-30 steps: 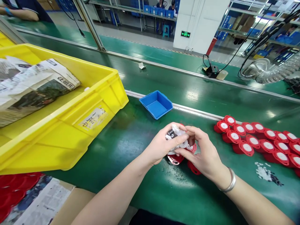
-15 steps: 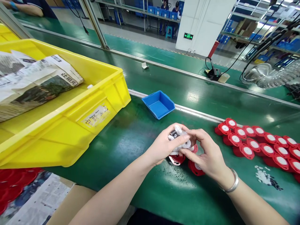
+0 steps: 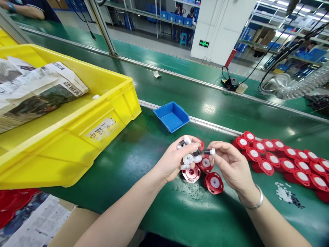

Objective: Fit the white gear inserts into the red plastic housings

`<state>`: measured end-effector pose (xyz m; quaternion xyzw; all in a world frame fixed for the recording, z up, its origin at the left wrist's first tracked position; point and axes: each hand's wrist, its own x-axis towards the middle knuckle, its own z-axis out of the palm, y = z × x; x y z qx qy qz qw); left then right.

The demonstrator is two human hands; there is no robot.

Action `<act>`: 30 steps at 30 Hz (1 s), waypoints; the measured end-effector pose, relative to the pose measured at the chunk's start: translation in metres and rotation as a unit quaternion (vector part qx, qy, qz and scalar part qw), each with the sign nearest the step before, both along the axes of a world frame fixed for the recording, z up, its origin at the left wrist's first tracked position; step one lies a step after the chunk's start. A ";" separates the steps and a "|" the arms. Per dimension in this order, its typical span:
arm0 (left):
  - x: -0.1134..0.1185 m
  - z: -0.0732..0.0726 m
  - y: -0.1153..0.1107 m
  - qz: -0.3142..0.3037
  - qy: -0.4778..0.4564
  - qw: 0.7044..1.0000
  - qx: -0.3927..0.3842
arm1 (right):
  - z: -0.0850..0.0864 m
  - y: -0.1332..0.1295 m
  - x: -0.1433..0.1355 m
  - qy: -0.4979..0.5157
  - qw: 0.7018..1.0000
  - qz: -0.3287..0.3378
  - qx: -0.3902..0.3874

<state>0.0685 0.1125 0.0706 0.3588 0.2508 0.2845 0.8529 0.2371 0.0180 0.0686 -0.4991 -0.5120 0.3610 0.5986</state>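
Observation:
My left hand (image 3: 177,156) is closed around several white plastic gears (image 3: 188,159), some with black shafts. Between the thumb and fingers of my right hand (image 3: 230,164) is a single small gear with a black shaft (image 3: 207,151), held just to the right of the bunch. Below the hands, red round housings stand on the green bench. One red housing (image 3: 214,183) shows a white gear in its middle; another (image 3: 191,174) sits under my left hand, partly covered by the gears. Dark specks (image 3: 190,195) lie scattered in front of them.
A yellow crate (image 3: 110,137) with newspaper in it fills the left. Beyond the hands sits a blue bin (image 3: 171,116) beside a metal rail. Rows of red housings with white discs (image 3: 288,164) stand at right, near a pile of small white and black pieces (image 3: 285,193).
My right hand has drawn away from my left, bringing one black-shafted gear out of the bunch. More of the red housings below shows between the hands.

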 end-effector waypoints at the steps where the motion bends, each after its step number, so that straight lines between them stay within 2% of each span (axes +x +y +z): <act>1: 0.000 0.000 0.001 0.007 -0.001 1.000 -0.007 | 0.000 0.001 0.001 0.047 0.998 -0.007 -0.029; 5: 0.000 0.000 0.002 0.034 0.000 0.999 -0.026 | 0.001 0.004 0.003 0.219 0.967 0.010 -0.130; 10: -0.001 -0.003 0.004 0.042 -0.009 0.999 -0.019 | 0.004 0.008 -0.005 0.364 0.911 0.068 -0.181; 14: -0.001 -0.002 0.006 0.047 0.000 0.999 -0.024 | 0.005 0.008 -0.011 0.401 0.886 0.113 -0.203; 18: -0.002 -0.001 0.007 0.048 0.009 0.998 -0.030 | 0.003 0.005 -0.010 0.379 0.892 0.138 -0.203; 22: -0.002 0.000 0.007 0.062 0.000 0.998 -0.033 | 0.001 -0.002 -0.002 0.264 0.934 0.156 -0.182; 25: -0.002 0.000 0.008 0.068 0.000 0.997 -0.036 | -0.002 -0.008 0.002 0.045 0.970 0.168 -0.167; 27: -0.002 -0.001 0.010 0.073 -0.003 0.997 -0.039 | -0.004 -0.011 0.001 -0.139 0.966 0.163 -0.142; 30: -0.004 0.000 0.013 0.083 -0.017 0.996 -0.037 | -0.008 -0.011 -0.005 -0.327 0.927 0.166 -0.081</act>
